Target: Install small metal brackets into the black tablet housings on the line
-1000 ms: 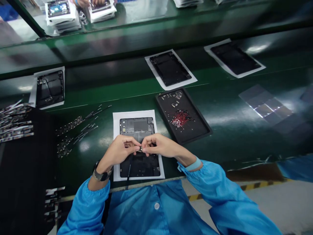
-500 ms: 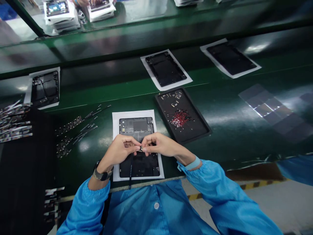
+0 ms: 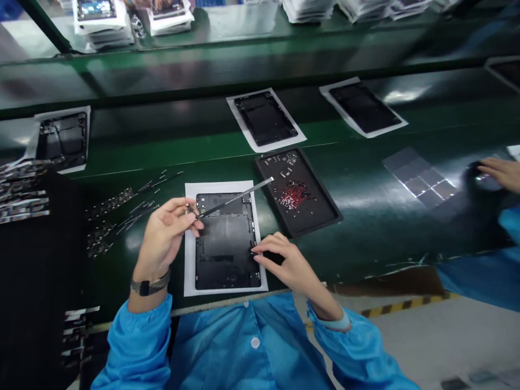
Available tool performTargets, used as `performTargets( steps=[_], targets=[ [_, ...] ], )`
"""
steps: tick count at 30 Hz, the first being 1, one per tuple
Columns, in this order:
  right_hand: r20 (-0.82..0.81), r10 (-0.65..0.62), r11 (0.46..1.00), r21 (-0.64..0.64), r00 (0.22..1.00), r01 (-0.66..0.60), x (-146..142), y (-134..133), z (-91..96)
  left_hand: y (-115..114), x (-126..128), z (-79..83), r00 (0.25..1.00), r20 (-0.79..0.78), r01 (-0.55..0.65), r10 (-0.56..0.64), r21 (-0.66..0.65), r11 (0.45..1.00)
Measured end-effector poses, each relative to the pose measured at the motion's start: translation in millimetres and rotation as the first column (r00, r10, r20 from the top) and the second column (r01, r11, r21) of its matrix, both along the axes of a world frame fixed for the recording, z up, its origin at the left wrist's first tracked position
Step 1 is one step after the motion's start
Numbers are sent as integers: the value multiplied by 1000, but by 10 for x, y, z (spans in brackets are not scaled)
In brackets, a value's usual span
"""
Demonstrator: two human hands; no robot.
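Black tablet shell (image 3: 227,241) lies on white paper (image 3: 189,271) while the left hand (image 3: 164,233) pinches a ribbon strip (image 3: 238,199) above it, the gripped end partly hidden. At the shell's right edge, whether the right hand (image 3: 286,260) holds anything I cannot tell. A co-worker's hand (image 3: 504,172) runs out of view, far right.

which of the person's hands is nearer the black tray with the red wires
Right. The right hand is at the right edge of the tablet shell, below the black tray in view. The left hand is farther off, left of the tray, holding a strip.
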State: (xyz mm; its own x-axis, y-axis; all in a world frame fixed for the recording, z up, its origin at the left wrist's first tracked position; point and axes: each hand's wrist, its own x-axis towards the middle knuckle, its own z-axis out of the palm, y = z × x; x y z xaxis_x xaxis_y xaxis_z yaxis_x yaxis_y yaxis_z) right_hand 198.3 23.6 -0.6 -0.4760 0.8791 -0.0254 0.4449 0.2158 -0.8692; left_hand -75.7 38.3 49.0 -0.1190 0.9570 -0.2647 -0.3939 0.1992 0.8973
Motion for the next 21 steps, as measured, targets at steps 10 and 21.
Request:
performTargets(
  steps=[10,21],
  targets=[
    [-38,30,999,-44,999,-32,-219,-73,3,-28,427,-279,925,-73,355,-372,-182,917],
    [-3,-49,984,-169,999,48,-240,-131,-28,-60,468,-384,779,-67,579,-624,-308,755]
  ],
)
